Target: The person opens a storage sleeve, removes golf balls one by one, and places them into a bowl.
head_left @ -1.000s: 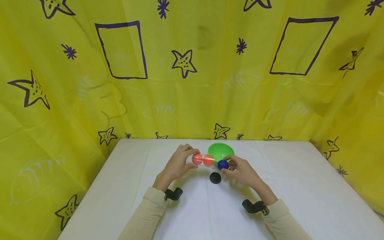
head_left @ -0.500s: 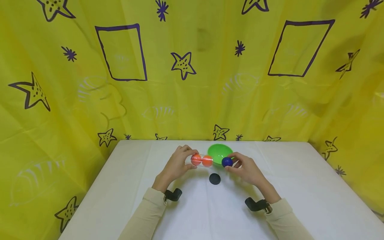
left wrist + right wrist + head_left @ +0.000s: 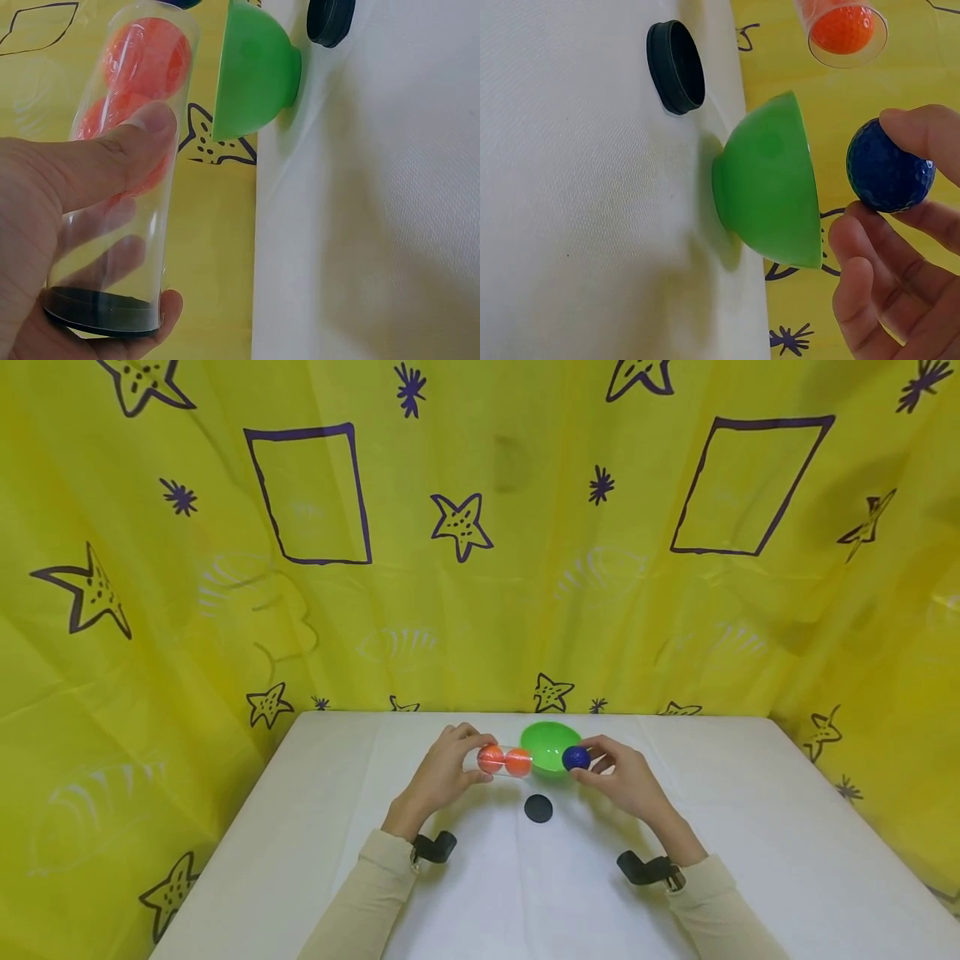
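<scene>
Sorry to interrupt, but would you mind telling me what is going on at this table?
A person's left hand grips a clear tube that has two orange balls inside and a black end cap. Their right hand pinches a dark blue ball, outside the tube and near a green bowl. The bowl and a loose black cap rest on the white table.

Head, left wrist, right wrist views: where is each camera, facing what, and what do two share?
Head: on the head, looking forward and down at the table; left hand, right hand, sleeves show.
Left wrist: on that wrist, facing the clear tube; left hand shows.
Right wrist: likewise, facing the blue golf ball; right hand shows.
Wrist views share the green bowl.
</scene>
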A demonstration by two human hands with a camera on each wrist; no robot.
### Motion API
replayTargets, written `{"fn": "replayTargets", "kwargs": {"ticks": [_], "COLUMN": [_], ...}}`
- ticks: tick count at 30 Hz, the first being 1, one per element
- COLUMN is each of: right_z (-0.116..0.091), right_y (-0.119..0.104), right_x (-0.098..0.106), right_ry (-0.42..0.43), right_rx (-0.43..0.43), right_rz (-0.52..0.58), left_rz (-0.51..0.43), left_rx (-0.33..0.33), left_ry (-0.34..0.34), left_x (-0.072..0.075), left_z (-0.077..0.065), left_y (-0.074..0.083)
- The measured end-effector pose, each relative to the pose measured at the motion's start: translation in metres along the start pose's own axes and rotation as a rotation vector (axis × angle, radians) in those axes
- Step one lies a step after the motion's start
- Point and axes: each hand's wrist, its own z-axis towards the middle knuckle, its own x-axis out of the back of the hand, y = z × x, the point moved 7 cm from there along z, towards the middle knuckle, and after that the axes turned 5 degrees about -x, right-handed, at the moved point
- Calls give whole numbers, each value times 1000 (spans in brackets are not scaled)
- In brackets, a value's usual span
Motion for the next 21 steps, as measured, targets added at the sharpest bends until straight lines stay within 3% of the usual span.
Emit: {"fn": "replayTargets", "kwargs": {"ticks": [21], "right_z": [37], "right_y": [-2], "right_x": [-5], "right_ry": [67], "right_rx": [-22], "right_rz": [-12], "left_rz": [-7], "left_rx": [11], "left_ry": [3], "left_x": [2], "left_z": [-1], "left_y": [0]}}
